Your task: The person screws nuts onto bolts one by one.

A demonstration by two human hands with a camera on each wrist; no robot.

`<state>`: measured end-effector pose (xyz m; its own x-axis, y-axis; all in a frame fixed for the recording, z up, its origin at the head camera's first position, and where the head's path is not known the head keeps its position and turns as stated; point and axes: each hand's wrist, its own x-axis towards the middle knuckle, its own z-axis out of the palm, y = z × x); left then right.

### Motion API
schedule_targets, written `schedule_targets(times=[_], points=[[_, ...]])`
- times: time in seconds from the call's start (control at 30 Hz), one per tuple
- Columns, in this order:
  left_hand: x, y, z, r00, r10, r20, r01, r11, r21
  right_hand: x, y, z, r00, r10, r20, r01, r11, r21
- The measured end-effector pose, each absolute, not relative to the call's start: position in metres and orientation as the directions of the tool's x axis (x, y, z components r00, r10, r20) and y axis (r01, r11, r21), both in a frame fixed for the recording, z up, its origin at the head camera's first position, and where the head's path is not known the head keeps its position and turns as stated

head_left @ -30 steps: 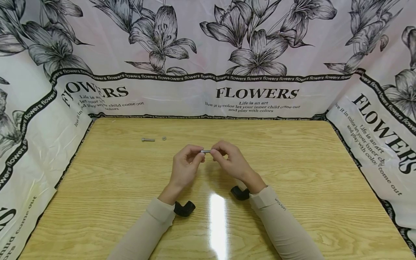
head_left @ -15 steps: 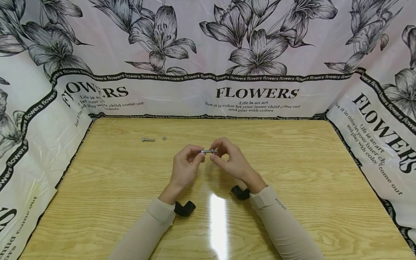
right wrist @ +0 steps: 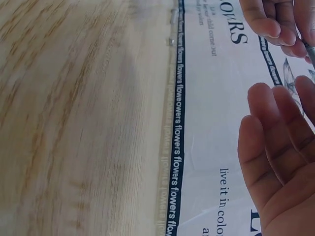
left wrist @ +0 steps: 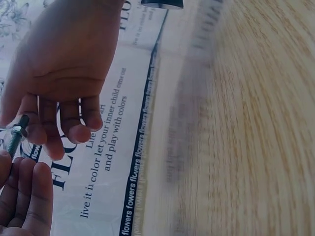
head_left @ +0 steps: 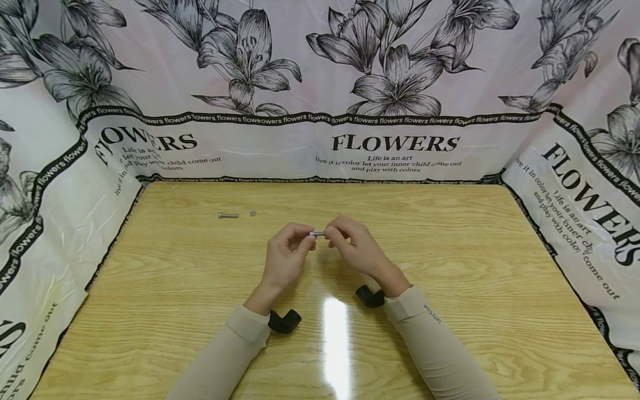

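My left hand (head_left: 286, 256) pinches a metal bolt (head_left: 318, 234) near its head end, above the table. The threaded end points toward my right hand (head_left: 361, 249). In the left wrist view a hex nut (left wrist: 18, 131) sits on the thread, with some thread showing beyond it. The right thumb and forefinger close around the nut; its other fingers are loosely bent. The right wrist view catches only a bit of the bolt (right wrist: 311, 51) at its right edge. The bolt head is hidden by the left fingertips.
Farther left on the wooden table (head_left: 450, 250) lie a second bolt (head_left: 228, 215) and, beside it, a loose nut (head_left: 252, 213). A black curved device sits at the left cuff (head_left: 284, 321), another at the right cuff (head_left: 370, 296). A flower-printed cloth (head_left: 270, 147) encloses the back and sides.
The right fingers spread off the nut half a second ago, showing the bolt's end, and have now closed back in around it. The left hand keeps its place.
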<state>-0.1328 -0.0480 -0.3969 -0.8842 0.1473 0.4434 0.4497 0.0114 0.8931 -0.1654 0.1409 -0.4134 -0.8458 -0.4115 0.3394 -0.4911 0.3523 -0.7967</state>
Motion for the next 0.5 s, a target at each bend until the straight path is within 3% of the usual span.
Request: schedule_targets(times=[0.27,0.5], points=[[-0.133,-0.048,-0.396,-0.885,0.148,0.441,0.448,0.010,0.894,-0.160,0.139,-0.409,-0.865,-0.409,0.290,-0.430,0.308,-0.849],[-0.132,-0.048,-0.396,-0.878,0.151,0.454,0.461,0.012,0.887,-0.149,0.133,-0.386,-0.830,-0.435,0.349,-0.502,0.309,-0.808]])
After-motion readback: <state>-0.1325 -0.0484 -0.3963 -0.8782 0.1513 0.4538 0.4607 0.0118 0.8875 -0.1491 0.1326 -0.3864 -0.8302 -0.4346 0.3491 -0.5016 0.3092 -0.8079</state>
